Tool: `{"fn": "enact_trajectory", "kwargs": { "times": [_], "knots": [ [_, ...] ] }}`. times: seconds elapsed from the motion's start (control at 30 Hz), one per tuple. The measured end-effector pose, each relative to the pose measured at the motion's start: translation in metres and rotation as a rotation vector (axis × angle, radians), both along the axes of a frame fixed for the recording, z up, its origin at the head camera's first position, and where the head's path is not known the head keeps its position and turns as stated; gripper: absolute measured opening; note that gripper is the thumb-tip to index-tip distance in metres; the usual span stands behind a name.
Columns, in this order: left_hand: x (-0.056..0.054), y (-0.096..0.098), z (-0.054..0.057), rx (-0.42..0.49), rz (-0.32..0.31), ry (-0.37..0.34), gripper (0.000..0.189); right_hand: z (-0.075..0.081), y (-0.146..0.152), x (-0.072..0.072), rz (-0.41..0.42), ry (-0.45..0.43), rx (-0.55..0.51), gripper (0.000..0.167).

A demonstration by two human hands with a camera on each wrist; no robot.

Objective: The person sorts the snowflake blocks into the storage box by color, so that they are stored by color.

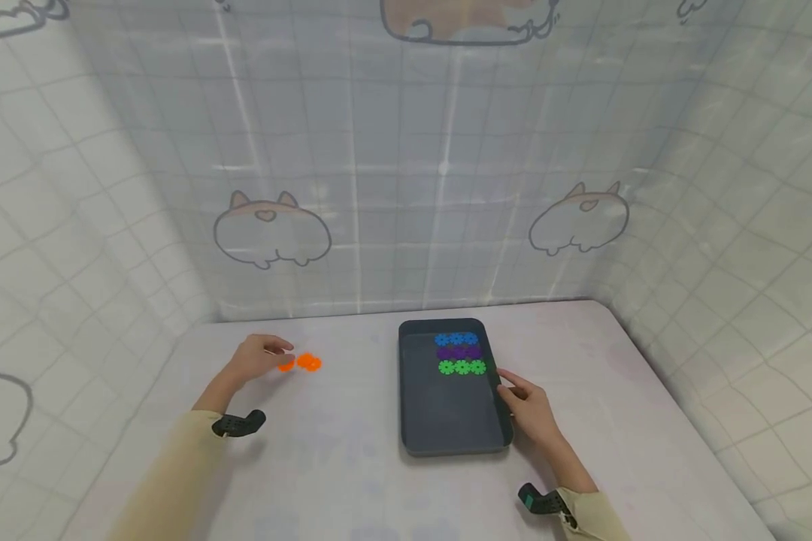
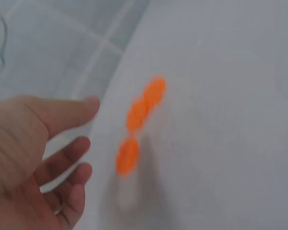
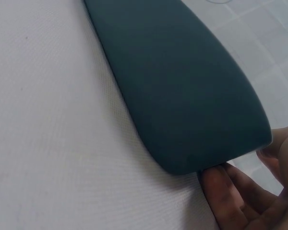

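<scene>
Three orange flower-shaped pieces [image 2: 139, 115] lie on the table in a loose line, one a little apart from the other two. My left hand [image 1: 260, 357] is just beside them, overlapping the nearest piece in the head view. Its thumb and fingers [image 2: 77, 148] are spread apart with nothing between them in the left wrist view. A dark grey tray [image 1: 446, 421] stands right of centre. My right hand [image 1: 531, 406] grips the tray's right side wall, fingers [image 3: 221, 191] against the outside. Inside the tray are rows of blue pieces [image 1: 456, 339], purple pieces [image 1: 459, 352] and green pieces [image 1: 462, 367].
The white table [image 1: 352, 451] is enclosed at the back and both sides by a grid-patterned curtain [image 1: 406, 165] with cartoon animals. A black wrist device [image 1: 238, 424] is on the left arm, and another wrist device [image 1: 544, 501] is on the right.
</scene>
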State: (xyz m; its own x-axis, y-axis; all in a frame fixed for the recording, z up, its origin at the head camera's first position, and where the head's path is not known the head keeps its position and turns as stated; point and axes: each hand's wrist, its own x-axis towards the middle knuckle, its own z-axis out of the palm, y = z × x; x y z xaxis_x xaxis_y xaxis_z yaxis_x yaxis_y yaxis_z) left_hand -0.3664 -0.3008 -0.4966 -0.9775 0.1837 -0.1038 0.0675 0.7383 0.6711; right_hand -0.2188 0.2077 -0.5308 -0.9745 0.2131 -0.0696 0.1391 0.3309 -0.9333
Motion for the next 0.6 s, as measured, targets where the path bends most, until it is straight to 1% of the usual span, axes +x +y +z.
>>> {"fn": "enact_trajectory", "kwargs": {
  "times": [0.13,0.2,0.27,0.4,0.53,0.6],
  "knots": [
    [-0.009,-0.02,-0.019,0.012,-0.005,-0.017,0.036,-0.001,0.0,0.0,0.001,0.005,-0.006,0.038],
    [-0.013,-0.026,-0.027,0.025,0.005,-0.019,0.037,-0.001,0.001,0.0,-0.003,0.008,0.005,0.038],
    [-0.015,-0.029,-0.033,0.024,0.007,-0.018,0.04,-0.001,0.001,0.0,-0.008,0.005,0.012,0.039],
    [-0.015,-0.03,-0.039,0.007,0.023,-0.017,0.047,-0.002,0.002,0.0,-0.011,0.009,0.01,0.039],
    [-0.011,-0.029,-0.04,-0.006,0.021,-0.002,0.053,-0.003,0.002,0.001,-0.005,0.015,0.003,0.039],
    [-0.011,-0.028,-0.042,-0.02,0.031,0.001,0.055,-0.003,0.001,0.001,-0.006,0.009,0.004,0.038]
  ]
}}
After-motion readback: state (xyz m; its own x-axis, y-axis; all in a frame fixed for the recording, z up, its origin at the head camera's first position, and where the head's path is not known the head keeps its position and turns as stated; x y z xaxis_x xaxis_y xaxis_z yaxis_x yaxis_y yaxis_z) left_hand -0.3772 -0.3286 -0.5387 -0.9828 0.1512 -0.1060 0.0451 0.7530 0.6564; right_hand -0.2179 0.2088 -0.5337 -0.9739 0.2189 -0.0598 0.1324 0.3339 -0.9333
